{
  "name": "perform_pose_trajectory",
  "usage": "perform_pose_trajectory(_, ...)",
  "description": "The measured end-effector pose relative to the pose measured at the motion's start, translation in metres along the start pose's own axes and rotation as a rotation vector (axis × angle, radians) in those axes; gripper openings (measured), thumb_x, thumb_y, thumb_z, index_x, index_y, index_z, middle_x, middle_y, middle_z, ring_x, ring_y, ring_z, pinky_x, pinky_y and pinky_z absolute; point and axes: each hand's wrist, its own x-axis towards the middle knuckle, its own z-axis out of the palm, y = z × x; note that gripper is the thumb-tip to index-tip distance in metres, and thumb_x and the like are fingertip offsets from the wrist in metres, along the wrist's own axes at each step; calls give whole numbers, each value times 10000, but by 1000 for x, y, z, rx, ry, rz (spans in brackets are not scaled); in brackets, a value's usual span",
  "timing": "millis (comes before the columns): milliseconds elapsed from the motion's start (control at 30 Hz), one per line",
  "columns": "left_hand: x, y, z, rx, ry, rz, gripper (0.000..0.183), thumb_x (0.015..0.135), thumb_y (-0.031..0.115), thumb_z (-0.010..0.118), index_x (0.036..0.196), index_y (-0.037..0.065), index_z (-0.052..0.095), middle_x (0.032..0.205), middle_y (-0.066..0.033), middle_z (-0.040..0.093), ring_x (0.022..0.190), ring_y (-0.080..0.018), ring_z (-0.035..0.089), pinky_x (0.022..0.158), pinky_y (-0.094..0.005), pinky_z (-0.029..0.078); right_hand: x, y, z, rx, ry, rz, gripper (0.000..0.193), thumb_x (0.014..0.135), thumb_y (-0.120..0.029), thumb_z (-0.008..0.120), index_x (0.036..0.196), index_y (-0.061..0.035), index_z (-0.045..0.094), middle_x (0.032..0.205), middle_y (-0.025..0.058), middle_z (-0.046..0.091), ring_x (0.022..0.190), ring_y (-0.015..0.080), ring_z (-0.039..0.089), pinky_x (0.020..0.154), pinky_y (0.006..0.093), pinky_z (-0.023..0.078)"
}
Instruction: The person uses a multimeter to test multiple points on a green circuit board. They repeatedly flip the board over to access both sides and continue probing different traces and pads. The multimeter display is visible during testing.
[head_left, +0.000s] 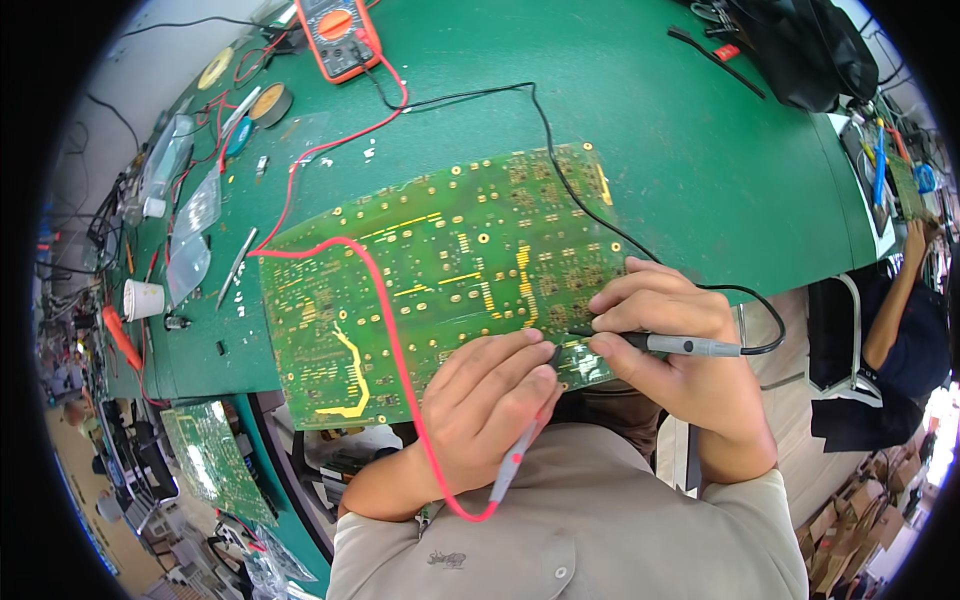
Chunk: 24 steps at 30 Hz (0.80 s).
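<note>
A large green circuit board [420, 260] with gold pads lies on the green bench, its near edge close to my body. My left hand [490, 400] is closed around a grey test probe [513, 466] whose red lead loops over the board. In my right hand [675, 335], the fingers pinch a second grey test probe [695, 345] with a black lead, its tip at the board's near right part. Both probe tips come close together there; exact contact is too small to tell. The leads run back to an orange multimeter [338, 40] at the far edge.
A metal tweezers-like tool [237, 265], a solder tin [270, 104], plastic bags and a white cup [143, 298] lie to the left. Another board [215, 455] rests lower left. A black bag [800, 50] stands far right, and another person's arm [895, 300] shows beyond the bench.
</note>
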Motion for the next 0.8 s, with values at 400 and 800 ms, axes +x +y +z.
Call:
perform_pose_trajectory(400,-9,-5,0,-46,26,-26,410,799,-82,823,1135,-13,598,1071,-241,758,1000,-426,780,815,-448,653,-1,0,-3,-6,-26,48,150,787,-17,851,915,-11,772,939,114,789,973,283,765,1123,513,499)
perform_pose_trajectory(800,-4,-2,1,-35,36,-25,376,774,-87,820,1095,-32,631,1046,-235,751,958,-414,779,798,-441,661,-3,0,-2,-31,4,33,137,821,-47,858,890,-51,739,911,87,756,906,293,745,1046,486,541)
